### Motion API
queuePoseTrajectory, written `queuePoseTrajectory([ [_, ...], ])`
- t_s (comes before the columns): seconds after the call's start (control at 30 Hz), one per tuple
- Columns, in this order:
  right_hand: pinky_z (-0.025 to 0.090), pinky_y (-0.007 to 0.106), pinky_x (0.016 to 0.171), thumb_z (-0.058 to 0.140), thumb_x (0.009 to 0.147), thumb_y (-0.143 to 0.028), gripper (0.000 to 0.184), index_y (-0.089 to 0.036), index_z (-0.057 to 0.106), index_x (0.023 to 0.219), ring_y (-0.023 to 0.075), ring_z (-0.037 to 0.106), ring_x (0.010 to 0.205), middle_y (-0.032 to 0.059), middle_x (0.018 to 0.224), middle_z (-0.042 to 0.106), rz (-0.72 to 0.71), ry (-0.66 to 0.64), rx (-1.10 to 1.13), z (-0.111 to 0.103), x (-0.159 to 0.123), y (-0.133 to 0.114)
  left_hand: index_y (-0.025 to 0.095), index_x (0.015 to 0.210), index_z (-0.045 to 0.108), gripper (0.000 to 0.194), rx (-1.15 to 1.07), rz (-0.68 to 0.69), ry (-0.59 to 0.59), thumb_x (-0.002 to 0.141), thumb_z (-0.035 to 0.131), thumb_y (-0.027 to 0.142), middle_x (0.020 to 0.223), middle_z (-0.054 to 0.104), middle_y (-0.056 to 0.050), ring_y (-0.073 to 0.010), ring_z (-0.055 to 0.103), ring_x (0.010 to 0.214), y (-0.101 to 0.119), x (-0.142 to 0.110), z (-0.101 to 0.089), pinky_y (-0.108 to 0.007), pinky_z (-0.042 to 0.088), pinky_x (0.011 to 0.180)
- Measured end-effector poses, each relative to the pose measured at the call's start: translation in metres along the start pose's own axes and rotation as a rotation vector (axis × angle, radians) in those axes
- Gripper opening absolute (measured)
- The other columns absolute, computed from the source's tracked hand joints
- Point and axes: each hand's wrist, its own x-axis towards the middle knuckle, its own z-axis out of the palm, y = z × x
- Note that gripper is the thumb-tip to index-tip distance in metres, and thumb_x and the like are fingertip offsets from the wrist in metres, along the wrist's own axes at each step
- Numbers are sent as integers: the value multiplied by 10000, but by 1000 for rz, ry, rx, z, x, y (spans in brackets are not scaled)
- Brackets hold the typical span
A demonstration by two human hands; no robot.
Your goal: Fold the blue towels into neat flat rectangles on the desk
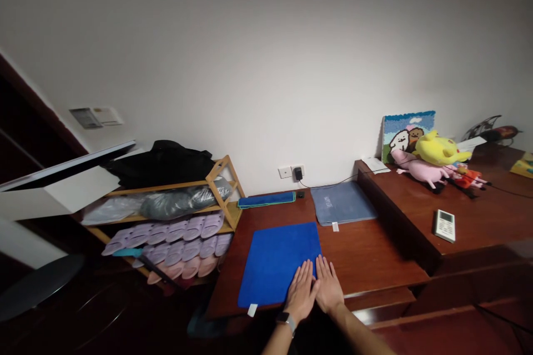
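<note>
A bright blue cloth lies spread flat on the brown wooden desk, a small white tag sticking out at its near left corner. My left hand, with a watch on the wrist, rests flat on the cloth's near right part, fingers stretched out. Beside it, my right hand lies flat along the cloth's right edge, its fingers also extended. Neither hand grips anything. Farther back on the desk is a grey-blue cloth with a white tag. A folded blue cloth with green edging lies along the wall.
On the left stands a wooden rack with several purple and pink slippers and a black bag. A raised desktop at right holds a white remote, plush toys and a picture. A black plug sits in the wall socket.
</note>
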Motion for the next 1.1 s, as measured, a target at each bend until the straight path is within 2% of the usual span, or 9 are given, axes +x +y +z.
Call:
queuePoseTrajectory([
  [0.1, 49, 449, 1301, 161, 1035, -442, 683, -98, 171, 1625, 238, 43, 1585, 57, 1690, 56, 38, 12, 33, -10, -3, -5, 223, 1651, 83, 671, 74, -66, 0, 1066, 185, 537, 1708, 169, -54, -233, 165, 1577, -38, -25, -15, -495, 216, 1294],
  [0.3, 36, 426, 1302, 179, 1032, -455, 702, -76, 169, 1622, 231, 58, 1585, 59, 1687, 73, 49, 18, 60, -19, -7, -8, 163, 1638, 209, 726, 191, -363, 84, 1044, 219, 581, 1685, 252, -110, -269, 231, 1560, -129, -78, -41, -532, 257, 1265],
  [0.37, 33, 427, 1303, 182, 1030, -453, 702, -78, 168, 1623, 229, 60, 1585, 54, 1687, 67, 57, 10, 48, -19, -7, -8, 147, 1632, 233, 741, 208, -423, 112, 1035, 239, 587, 1677, 272, -127, -279, 250, 1554, -152, -91, -44, -532, 275, 1256],
  [0.43, 32, 425, 1303, 184, 1029, -447, 699, -84, 158, 1625, 224, 60, 1586, 44, 1688, 53, 64, 3, 37, -19, -7, -9, 148, 1629, 246, 740, 212, -432, 145, 1032, 252, 585, 1674, 283, -129, -274, 255, 1553, -166, -100, -44, -522, 289, 1251],
  [0.6, 41, 421, 1302, 155, 1036, -496, 712, -97, 151, 1627, 213, 64, 1586, 34, 1691, 64, 67, -21, 41, -15, -6, -7, 134, 1620, 273, 756, 217, -402, 238, 1028, 282, 604, 1672, 304, -134, -269, 265, 1551, -173, -107, -35, -493, 307, 1251],
  [0.77, 93, 420, 1294, 105, 1038, -560, 721, -161, 152, 1638, 206, 93, 1583, 15, 1696, 107, 107, -5, 78, -17, 8, -3, 185, 1632, 251, 740, 232, -375, 297, 1025, 313, 602, 1661, 348, -109, -274, 305, 1538, -173, -108, -30, -497, 336, 1240],
  [0.87, 76, 420, 1293, 94, 1040, -543, 711, -163, 137, 1640, 201, 81, 1585, -2, 1700, 87, 102, 10, 77, -29, 32, -5, 188, 1640, 222, 753, 233, -381, 306, 1021, 331, 603, 1664, 340, -105, -279, 304, 1539, -175, -108, -29, -504, 331, 1244],
  [1.1, 44, 413, 1288, 84, 1042, -494, 697, -141, 142, 1640, 197, 61, 1588, 2, 1707, 96, 133, 9, 82, -54, 113, -7, 233, 1659, 48, 799, 241, -359, 333, 1019, 384, 573, 1688, 278, -81, -284, 297, 1539, -176, -112, -26, -525, 343, 1243],
])
